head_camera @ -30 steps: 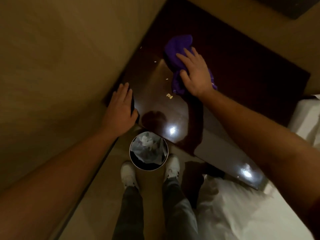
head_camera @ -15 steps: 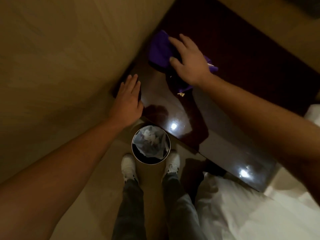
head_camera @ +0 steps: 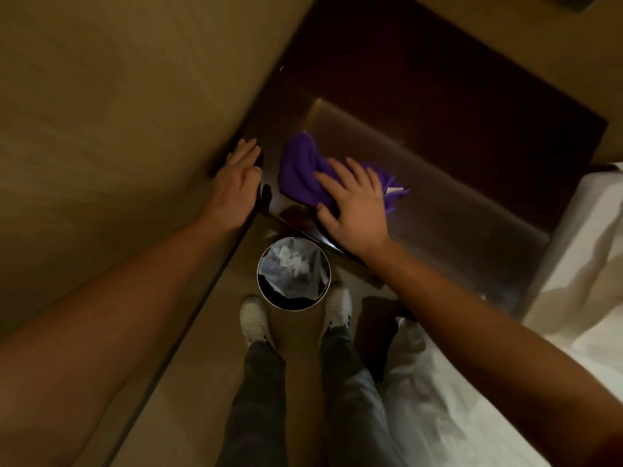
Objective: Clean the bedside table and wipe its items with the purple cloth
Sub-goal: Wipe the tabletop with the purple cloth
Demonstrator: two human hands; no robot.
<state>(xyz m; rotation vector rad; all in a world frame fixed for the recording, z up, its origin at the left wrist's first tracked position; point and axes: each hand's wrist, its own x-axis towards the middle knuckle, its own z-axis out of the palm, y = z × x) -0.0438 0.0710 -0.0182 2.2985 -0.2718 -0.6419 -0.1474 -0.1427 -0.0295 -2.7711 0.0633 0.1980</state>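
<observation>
The purple cloth (head_camera: 305, 175) lies bunched on the dark glossy bedside table (head_camera: 421, 156), near its front left corner. My right hand (head_camera: 355, 207) presses flat on the cloth's right part, fingers spread, close to the table's front edge. My left hand (head_camera: 236, 190) rests flat on the table's left corner against the wall, holding nothing. No small items show on the tabletop.
A round waste bin (head_camera: 294, 273) with a plastic liner and crumpled paper stands on the floor just below the table's front edge, between my white shoes (head_camera: 254, 320). A beige wall (head_camera: 118, 112) runs along the left. White bedding (head_camera: 573, 298) lies at the right.
My right hand has dragged the purple cloth from the back of the table toward the front edge above the bin. The small crumbs seen earlier are out of sight. The left hand stayed on the corner.
</observation>
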